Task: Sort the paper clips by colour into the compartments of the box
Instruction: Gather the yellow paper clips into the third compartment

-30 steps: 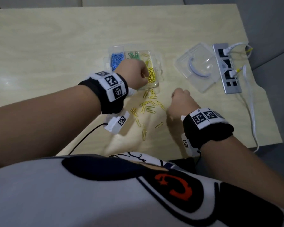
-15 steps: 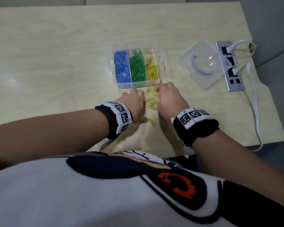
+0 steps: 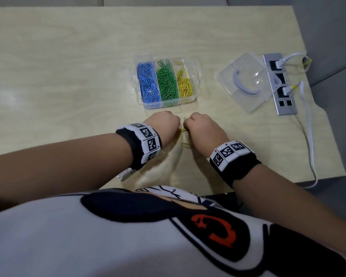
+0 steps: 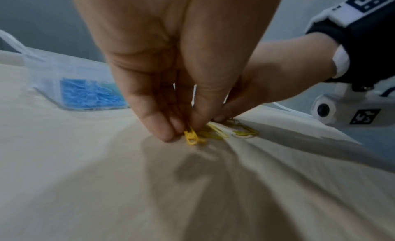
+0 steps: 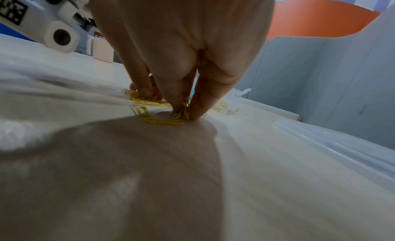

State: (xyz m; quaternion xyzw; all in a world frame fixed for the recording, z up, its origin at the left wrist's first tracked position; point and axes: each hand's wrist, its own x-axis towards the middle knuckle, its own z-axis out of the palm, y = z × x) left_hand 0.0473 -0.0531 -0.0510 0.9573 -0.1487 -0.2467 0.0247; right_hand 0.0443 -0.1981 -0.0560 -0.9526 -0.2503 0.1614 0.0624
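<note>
Hands are meeting side by side on the pale wooden surface (image 3: 68, 66), just near of the clear compartment box (image 3: 148, 105). The left hand (image 3: 161, 126) is pinching yellow paper clips (image 4: 193, 136) between curled fingertips (image 4: 159, 128) against the surface. The right hand (image 3: 203, 129) is likewise gripping a small bunch of yellow clips (image 5: 181, 111) between thumb and fingers, with more loose ones lying flat just beside it; one single yellow clip (image 3: 186, 145) is lying between the two wrists. Inside the box, blue clips (image 3: 148, 81) are filling the left compartment, green clips (image 3: 167, 80) the middle and yellow ones (image 3: 185, 84) the right. Further right, the clear lid (image 3: 246, 82) is lying partly over a grey socket strip (image 3: 284, 96) with white cables (image 3: 308, 120) plugged in.
</note>
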